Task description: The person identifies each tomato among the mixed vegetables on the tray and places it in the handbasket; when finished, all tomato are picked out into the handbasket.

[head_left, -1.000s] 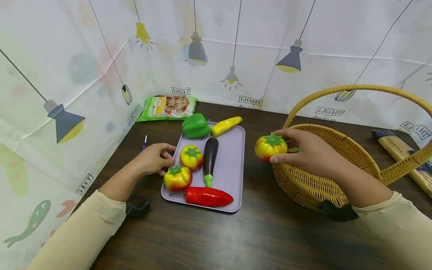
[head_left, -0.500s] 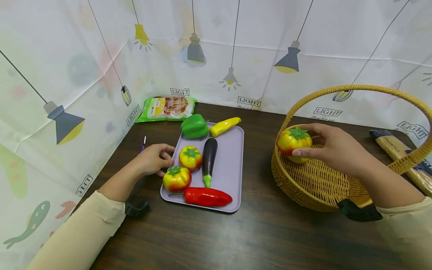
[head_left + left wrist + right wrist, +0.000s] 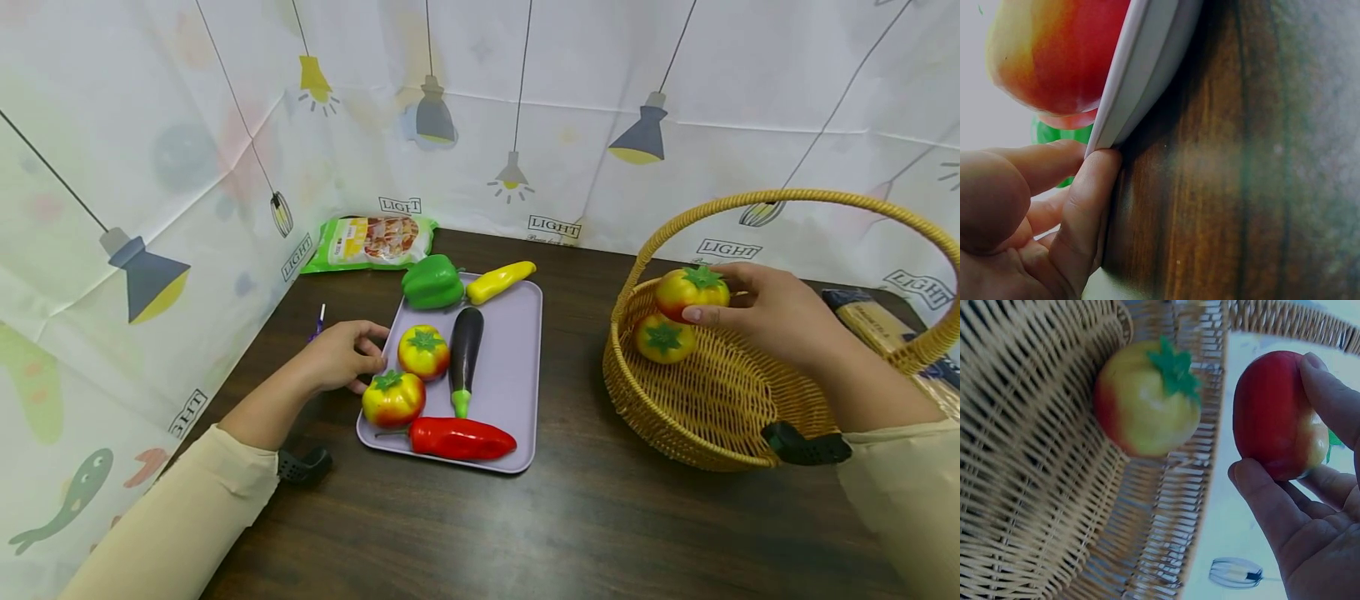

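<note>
Wicker round basket (image 3: 697,400) is receiving the red-yellow toy tomato (image 3: 690,290) the right hand (image 3: 772,317) is pinching above a second tomato (image 3: 663,338); lower gently beside it while the left hand (image 3: 341,354) is pinching the lilac plastic tray (image 3: 517,367) edge.

Light: bright, even, soft shadows under tray (image 3: 517,333) and basket (image 3: 720,417) | Glare: faint sheen on table (image 3: 585,533) | Head view: sharp, edges bowed | Left wrist: dim, close, table blurred at right | Right wrist: bluish cast, weave smeared by blur.
</note>
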`<state>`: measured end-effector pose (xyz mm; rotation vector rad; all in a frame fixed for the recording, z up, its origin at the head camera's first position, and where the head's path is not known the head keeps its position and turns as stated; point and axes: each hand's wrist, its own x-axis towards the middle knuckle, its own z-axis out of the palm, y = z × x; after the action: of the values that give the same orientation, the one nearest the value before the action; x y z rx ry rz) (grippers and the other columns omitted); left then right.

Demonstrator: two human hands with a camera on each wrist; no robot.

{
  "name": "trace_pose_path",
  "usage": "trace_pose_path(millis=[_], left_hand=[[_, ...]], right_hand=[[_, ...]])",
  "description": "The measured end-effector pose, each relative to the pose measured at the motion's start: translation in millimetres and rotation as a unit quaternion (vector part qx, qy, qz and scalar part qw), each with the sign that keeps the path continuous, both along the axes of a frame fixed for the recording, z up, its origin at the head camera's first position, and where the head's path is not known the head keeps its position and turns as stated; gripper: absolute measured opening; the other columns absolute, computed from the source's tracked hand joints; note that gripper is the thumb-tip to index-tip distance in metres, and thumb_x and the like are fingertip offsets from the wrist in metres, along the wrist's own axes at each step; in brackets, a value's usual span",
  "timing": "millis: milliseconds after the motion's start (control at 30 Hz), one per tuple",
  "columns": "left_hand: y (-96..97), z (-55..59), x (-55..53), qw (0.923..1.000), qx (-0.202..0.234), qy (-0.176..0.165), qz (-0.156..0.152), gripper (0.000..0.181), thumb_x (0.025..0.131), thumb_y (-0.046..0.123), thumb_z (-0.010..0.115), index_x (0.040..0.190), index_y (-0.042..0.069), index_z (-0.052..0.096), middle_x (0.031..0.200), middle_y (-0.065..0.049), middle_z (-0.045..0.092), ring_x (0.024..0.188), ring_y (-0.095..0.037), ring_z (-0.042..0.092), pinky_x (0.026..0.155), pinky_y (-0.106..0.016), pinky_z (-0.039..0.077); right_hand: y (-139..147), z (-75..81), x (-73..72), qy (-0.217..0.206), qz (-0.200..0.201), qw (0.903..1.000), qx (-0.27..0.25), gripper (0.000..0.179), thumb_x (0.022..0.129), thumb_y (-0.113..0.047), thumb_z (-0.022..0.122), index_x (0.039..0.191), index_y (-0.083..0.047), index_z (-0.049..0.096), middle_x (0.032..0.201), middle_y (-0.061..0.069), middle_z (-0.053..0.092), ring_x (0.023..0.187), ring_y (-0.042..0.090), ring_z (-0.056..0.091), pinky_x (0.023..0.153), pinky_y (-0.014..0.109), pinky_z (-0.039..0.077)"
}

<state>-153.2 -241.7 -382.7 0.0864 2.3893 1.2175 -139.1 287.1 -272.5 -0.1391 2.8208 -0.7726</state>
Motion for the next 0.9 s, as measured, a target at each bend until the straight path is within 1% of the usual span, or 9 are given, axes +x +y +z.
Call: trace_pose_path(millis=[100, 200, 433, 667, 900], left_hand=[[-0.1, 0.0, -0.1, 1.0000, 0.000, 0.000, -0.001, 0.055, 0.095, 0.006, 0.073, 0.145, 0.003, 0.051, 0.104, -0.016, 0.063, 0.084, -0.027, 0.063, 0.064, -0.038, 0.062], [-0.2, 0.1, -0.1, 1.0000, 0.001, -0.001, 0.000, 0.055, 0.095, 0.007, 0.073, 0.145, 0.003, 0.051, 0.104, -0.016, 0.062, 0.084, -0.027, 0.063, 0.064, -0.038, 0.062], [-0.4, -0.6, -0.4, 1.0000, -0.001, 0.000, 0.001, 0.054, 0.095, 0.007, 0.073, 0.144, 0.004, 0.051, 0.104, -0.016, 0.062, 0.084, -0.027, 0.063, 0.064, -0.038, 0.062], [-0.1, -0.1, 0.1, 1.0000, -0.004, -0.003, 0.001, 0.054, 0.095, 0.008, 0.073, 0.145, 0.005, 0.051, 0.105, -0.016, 0.061, 0.084, -0.027, 0.063, 0.064, -0.037, 0.062], [-0.4, -0.2, -0.2, 1.0000, -0.005, -0.001, 0.001, 0.055, 0.095, 0.009, 0.073, 0.145, 0.005, 0.051, 0.105, -0.016, 0.062, 0.084, -0.027, 0.063, 0.064, -0.037, 0.062]], right_hand=[[7.2, -3.8, -4.4, -0.005, -0.014, 0.9999, -0.007, 0.103, 0.089, -0.068, 0.063, 0.160, -0.002, 0.027, 0.141, 0.032, 0.048, 0.126, 0.051, 0.046, 0.097, 0.068, 0.039], [12.7, -7.7, -8.2, -0.006, -0.024, 0.9996, -0.014, 0.106, 0.088, -0.070, 0.063, 0.159, -0.001, 0.027, 0.139, 0.032, 0.049, 0.124, 0.050, 0.047, 0.097, 0.068, 0.040], [20.6, -15.9, -14.0, -0.007, -0.037, 0.9988, -0.030, 0.107, 0.088, -0.070, 0.063, 0.159, 0.000, 0.025, 0.139, 0.033, 0.047, 0.121, 0.049, 0.046, 0.097, 0.065, 0.041], [28.1, -23.7, -15.8, -0.008, -0.046, 0.9987, -0.020, 0.106, 0.091, -0.067, 0.061, 0.159, 0.004, 0.021, 0.142, 0.037, 0.041, 0.124, 0.053, 0.041, 0.099, 0.069, 0.037], [32.2, -33.3, -17.6, -0.008, -0.058, 0.9982, -0.015, 0.109, 0.090, -0.070, 0.060, 0.157, 0.007, 0.023, 0.140, 0.039, 0.040, 0.121, 0.054, 0.042, 0.097, 0.070, 0.039]])
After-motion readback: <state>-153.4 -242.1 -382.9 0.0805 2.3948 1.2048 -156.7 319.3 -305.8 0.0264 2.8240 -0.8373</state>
